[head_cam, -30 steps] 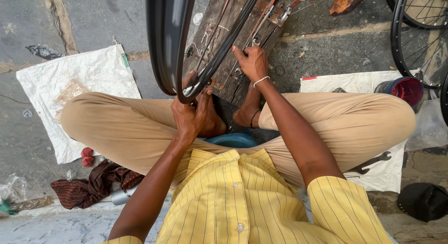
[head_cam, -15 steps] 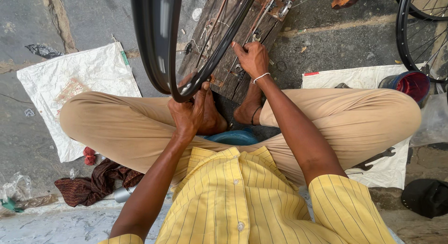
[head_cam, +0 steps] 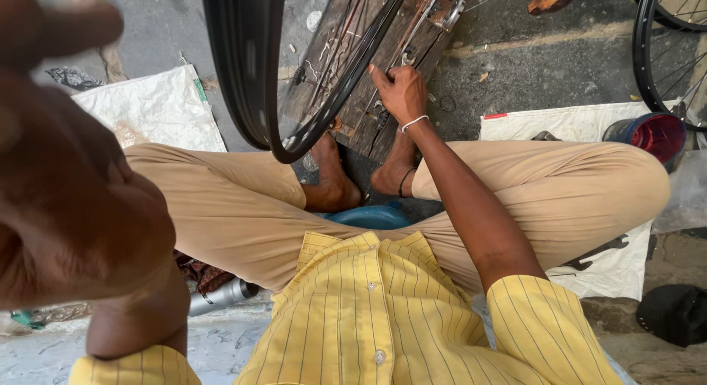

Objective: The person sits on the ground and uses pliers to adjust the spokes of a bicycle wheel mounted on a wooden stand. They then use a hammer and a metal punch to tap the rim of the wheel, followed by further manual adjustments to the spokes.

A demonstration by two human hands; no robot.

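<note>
A black bicycle wheel stands upright between my knees, its rim low over my bare feet. My right hand reaches forward past the rim with the fingers curled among the spokes, over a worn wooden board. What it pinches there is too small to make out. My left hand is raised close to the camera, large and blurred at the left edge, with a finger stretched out and nothing seen in it. I sit cross-legged in tan trousers and a yellow striped shirt.
White sacks lie on the ground at left and right, the right one bearing a dark wrench. A blue and red tub sits by a second wheel. A metal cylinder and black cap lie nearby.
My left hand has let go of the rim's bottom and risen up to the camera. The right hand stays at the spokes, and the wheel has shifted slightly left.
</note>
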